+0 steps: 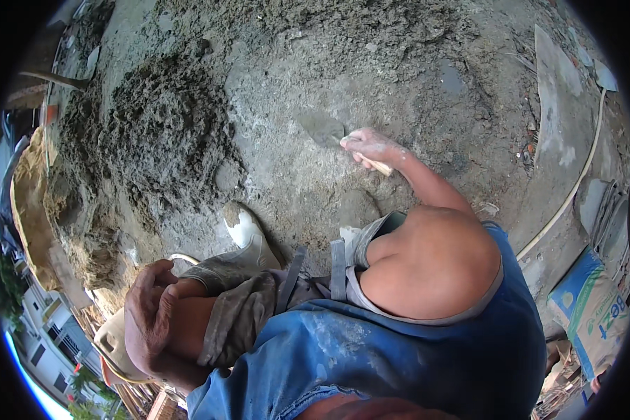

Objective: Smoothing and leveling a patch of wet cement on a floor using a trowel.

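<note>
My right hand is closed round the pale wooden handle of a trowel. The trowel's mortar-coated blade lies low over the grey, mortar-smeared ground, pointing to the left. Left of the blade spreads a heap of dark wet mortar. My left hand rests at my bent left knee, its fingers loosely curved and apart, with nothing seen in it. Between my hands, a white boot stands at the near edge of the mortar.
Rough mortar covers the far ground. On the right lie a flat grey board, a pale hose and a blue-and-tan bag. A wooden handle juts in at far left. A whitish container stands by my left knee.
</note>
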The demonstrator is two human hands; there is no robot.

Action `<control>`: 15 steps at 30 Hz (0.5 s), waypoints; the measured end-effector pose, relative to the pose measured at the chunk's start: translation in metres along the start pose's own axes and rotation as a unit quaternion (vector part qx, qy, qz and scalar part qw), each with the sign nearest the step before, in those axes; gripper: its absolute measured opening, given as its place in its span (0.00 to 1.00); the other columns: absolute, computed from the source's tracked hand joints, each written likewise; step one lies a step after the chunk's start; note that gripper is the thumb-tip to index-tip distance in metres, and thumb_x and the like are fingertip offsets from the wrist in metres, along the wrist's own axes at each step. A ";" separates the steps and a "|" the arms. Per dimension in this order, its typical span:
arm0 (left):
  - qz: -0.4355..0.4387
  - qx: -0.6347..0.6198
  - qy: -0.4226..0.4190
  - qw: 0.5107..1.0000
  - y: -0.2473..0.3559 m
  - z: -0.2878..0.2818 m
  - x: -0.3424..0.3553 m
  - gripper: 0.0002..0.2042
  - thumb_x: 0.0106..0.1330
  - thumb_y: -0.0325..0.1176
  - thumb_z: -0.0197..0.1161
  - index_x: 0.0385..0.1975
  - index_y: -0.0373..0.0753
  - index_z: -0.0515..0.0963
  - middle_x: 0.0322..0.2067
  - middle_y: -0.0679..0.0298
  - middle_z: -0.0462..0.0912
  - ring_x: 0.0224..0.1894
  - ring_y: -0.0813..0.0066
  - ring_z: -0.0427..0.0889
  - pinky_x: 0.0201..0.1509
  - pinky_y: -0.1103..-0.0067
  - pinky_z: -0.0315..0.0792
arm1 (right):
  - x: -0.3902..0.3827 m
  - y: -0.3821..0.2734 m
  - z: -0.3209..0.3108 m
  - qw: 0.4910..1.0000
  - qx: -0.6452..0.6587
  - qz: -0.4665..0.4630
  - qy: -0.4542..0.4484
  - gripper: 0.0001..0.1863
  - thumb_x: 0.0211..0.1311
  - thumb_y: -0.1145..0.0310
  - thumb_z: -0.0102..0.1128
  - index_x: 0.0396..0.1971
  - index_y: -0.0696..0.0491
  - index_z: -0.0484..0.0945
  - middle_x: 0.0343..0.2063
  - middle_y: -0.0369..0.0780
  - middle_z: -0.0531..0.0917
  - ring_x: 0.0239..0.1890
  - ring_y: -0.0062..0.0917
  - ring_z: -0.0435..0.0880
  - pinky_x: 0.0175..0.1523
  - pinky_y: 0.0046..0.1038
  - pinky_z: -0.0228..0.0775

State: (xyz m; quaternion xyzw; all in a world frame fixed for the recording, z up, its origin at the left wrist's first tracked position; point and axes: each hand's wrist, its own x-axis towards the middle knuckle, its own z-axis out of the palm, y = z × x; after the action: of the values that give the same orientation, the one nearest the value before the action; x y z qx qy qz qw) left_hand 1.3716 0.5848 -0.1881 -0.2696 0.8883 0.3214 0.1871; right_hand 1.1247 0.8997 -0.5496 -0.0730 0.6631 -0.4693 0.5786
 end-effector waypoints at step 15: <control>-0.001 0.022 -0.068 0.997 0.011 0.003 0.020 0.24 0.69 0.46 0.61 0.53 0.30 0.74 0.36 0.56 0.80 0.39 0.68 0.79 0.47 0.73 0.72 | -0.107 0.052 -0.078 0.989 0.004 0.037 0.141 0.21 0.70 0.48 0.57 0.41 0.54 0.76 0.20 0.33 0.74 0.16 0.17 0.72 0.20 0.26 0.66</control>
State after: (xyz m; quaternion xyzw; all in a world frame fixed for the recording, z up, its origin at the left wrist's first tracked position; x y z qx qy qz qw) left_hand 1.3501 0.5870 -0.1949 -0.2443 0.8801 0.3188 0.2530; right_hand 1.1172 1.0390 -0.5200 0.0211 0.7385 -0.4557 0.4964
